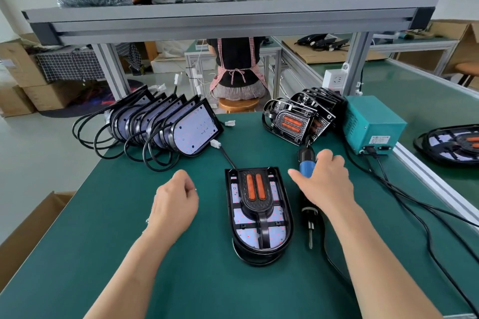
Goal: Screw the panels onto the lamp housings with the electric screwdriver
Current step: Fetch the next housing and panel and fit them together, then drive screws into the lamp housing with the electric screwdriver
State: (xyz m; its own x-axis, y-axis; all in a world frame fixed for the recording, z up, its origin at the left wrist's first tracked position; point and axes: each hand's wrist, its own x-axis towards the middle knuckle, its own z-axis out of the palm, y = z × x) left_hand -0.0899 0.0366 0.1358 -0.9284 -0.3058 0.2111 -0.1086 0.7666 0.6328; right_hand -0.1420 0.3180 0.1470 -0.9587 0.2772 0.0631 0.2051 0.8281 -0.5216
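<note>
panel (255, 189) sits on lamp housing (261, 254), prob not screwed yet. right hand (324, 184) over electric screwdriver (309, 213), grip unclear; left hand (173, 202) curled, contents unclear. stack of housings (166, 127) tbd.

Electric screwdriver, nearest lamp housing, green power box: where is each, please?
electric screwdriver (307, 168), head view, blue grip
lamp housing (260, 256), head view, near black rim
green power box (375, 111), head view, top face

We've got one lamp housing (259, 215) mid-frame on the table (129, 241), electric screwdriver (309, 215) just right of it. Spare housings (160, 122) are upper left, with the panels (300, 116) and power box (370, 124) upper right.
</note>
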